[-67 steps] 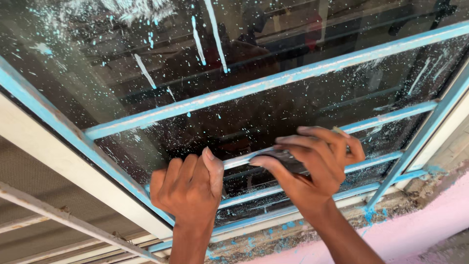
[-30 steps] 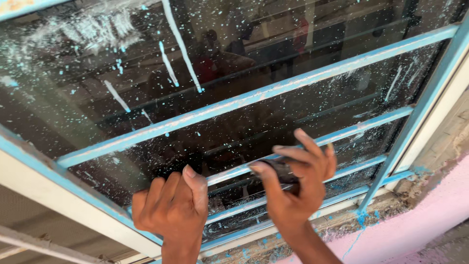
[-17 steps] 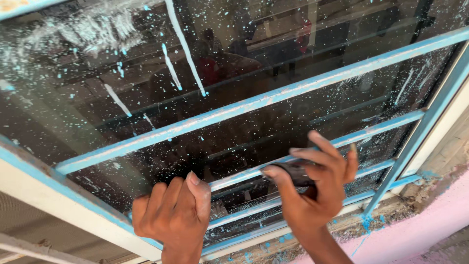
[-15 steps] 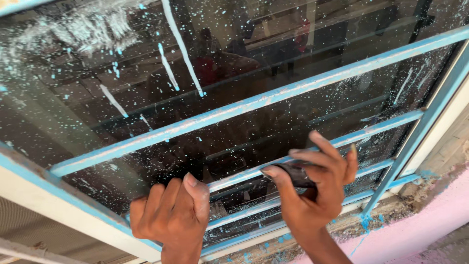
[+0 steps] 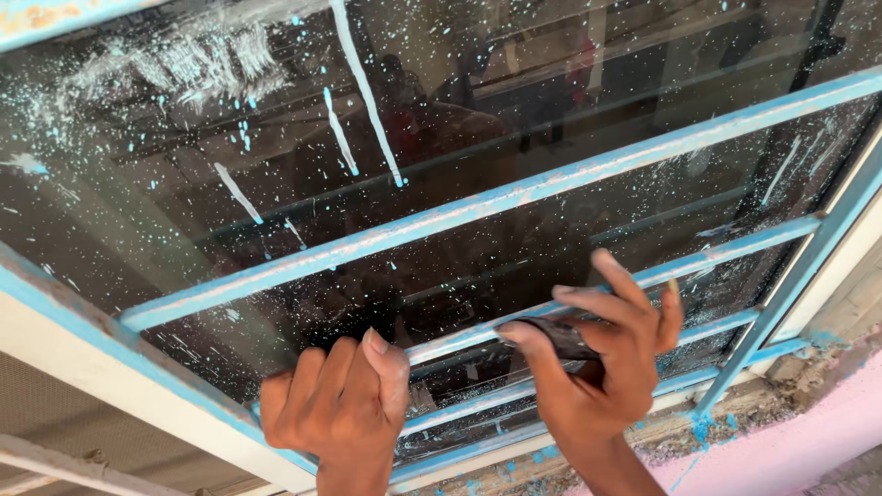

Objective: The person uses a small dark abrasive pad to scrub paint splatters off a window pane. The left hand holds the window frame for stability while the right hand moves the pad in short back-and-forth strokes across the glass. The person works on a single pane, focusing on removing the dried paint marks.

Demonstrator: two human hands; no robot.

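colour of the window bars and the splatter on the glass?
Light blue on both: the window bars and the specks on the glass. Head view, the only one, shows it.

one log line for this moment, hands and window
left hand: fist resting on window frame | right hand: holds dark scraper against blue bar | glass: paint-spattered

Pink wall (image 5: 831,413), crumbling sill (image 5: 661,436)

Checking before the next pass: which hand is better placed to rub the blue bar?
Probably the right hand: it holds the dark pad against the blue bar. The left hand is fisted, empty.
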